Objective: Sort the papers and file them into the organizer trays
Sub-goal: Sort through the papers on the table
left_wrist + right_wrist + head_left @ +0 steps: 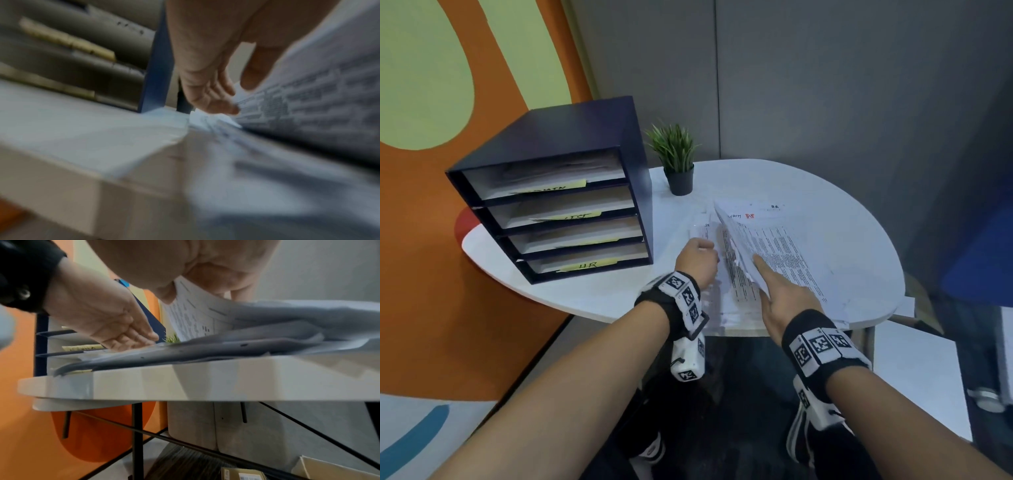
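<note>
A white rounded table stood against a grey partition and an orange-and-green wall. A small potted plant sat just beside the dark blue organizer, whose four trays carried yellow labels. Printed papers lay spread across the table's right half. The right hand pinched a lifted sheet's edge; the left hand, fingers loosely curled, rested on the sheets beneath, holding nothing.
</note>
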Demonstrator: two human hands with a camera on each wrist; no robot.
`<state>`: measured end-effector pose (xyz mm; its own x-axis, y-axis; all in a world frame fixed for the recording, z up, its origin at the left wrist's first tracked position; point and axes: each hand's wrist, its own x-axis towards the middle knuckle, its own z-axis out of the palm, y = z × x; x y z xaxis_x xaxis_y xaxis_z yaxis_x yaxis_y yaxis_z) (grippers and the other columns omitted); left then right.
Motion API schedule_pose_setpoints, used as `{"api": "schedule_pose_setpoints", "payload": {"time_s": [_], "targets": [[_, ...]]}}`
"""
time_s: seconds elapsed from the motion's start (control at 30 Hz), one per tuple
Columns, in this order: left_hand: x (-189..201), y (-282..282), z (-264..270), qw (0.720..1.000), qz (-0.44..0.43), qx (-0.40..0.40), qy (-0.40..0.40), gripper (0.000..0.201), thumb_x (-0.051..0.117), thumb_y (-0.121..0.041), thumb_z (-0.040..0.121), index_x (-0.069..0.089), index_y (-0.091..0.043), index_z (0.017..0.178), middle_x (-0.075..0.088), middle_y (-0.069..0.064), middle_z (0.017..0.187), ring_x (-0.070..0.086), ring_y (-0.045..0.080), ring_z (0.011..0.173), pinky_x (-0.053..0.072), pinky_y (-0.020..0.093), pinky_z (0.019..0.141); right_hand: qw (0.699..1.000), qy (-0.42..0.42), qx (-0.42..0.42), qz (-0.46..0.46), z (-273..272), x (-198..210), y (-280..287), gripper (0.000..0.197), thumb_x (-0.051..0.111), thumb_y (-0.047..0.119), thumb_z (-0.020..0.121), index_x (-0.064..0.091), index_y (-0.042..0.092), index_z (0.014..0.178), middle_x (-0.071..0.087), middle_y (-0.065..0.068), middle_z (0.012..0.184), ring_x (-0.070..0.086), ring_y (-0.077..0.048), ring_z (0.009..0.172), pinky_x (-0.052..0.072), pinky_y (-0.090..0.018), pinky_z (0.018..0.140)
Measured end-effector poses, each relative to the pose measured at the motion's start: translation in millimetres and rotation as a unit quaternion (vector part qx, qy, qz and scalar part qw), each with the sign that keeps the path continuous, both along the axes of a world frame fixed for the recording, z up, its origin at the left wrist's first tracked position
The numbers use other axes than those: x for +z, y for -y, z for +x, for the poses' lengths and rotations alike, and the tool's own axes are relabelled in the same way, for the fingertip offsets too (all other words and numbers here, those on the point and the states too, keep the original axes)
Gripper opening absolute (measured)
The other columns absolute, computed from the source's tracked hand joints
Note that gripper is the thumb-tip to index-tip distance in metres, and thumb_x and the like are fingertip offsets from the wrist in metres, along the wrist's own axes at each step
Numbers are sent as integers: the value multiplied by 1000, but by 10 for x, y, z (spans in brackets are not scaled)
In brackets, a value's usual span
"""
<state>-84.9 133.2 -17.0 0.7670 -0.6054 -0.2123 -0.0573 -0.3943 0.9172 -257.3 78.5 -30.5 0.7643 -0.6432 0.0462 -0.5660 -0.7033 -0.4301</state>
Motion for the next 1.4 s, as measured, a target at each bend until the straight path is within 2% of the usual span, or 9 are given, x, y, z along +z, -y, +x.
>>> {"api": "schedule_pose_setpoints", "payload": {"time_s": [0.17,0.33,0.43,0.5,0.57,0.7,0.83,1.0,1.4], "targets": [[-234,-24,-68,944,233,-90,215,73,73,-43,79,41,-11,137,48,11,135,51,30,121,47,37,95,999,-37,-18,9,-26,3,-11,60,39,21,98,13,32,152,35,5,152,50,-26,121,38,-36,104],[-267,84,-188,933,275,-60,224,99,85,-45,65,29,-9,138,44,14,132,48,33,122,45,40,94,997,-78,-2,9,-6,-111,57,60,37,23,98,13,31,152,23,6,158,35,-20,138,28,-42,112],[-168,103,-158,947,269,-56,165,74,85,-29,70,40,-6,124,57,12,116,61,28,104,48,31,76,995,-98,6,9,9,-186,94,61,36,24,96,11,30,152,18,6,159,26,-18,143,24,-44,113],[-122,71,-94,939,281,-74,185,32,77,-25,77,51,-10,89,58,8,95,60,20,77,45,24,58,995,-102,5,11,20,-203,98,61,36,26,96,10,30,152,16,6,160,22,-19,145,21,-46,113],[-103,23,-8,935,293,-76,186,26,70,-23,82,48,-13,72,57,5,83,52,14,60,39,21,47,994,-111,2,10,15,-205,92,60,35,28,98,10,29,152,13,5,161,17,-20,146,18,-46,114],[104,-155,203,925,327,-74,178,15,56,-17,92,54,-7,82,59,11,98,59,21,76,45,25,57,991,-134,6,-9,-14,-232,84,66,40,26,94,9,28,152,7,3,161,11,-22,147,17,-46,115],[380,-455,467,917,334,-60,209,38,51,-15,95,52,-2,131,55,14,134,57,30,118,48,34,95,988,-147,9,-33,12,-276,58,69,32,54,92,11,29,152,7,2,161,10,-22,147,16,-48,115],[681,-835,593,915,273,-9,297,20,51,-8,90,65,-9,104,68,10,99,64,29,86,49,32,66,987,-153,47,-26,127,-277,-10,80,21,77,82,14,36,150,7,3,161,8,-24,148,13,-49,115],[1511,-1382,732,935,61,120,328,20,43,-5,91,58,-13,100,58,2,87,54,23,77,39,28,61,985,5,96,146,466,-155,-332,69,57,49,88,28,34,148,37,9,151,41,-18,135,32,-37,113]]}}
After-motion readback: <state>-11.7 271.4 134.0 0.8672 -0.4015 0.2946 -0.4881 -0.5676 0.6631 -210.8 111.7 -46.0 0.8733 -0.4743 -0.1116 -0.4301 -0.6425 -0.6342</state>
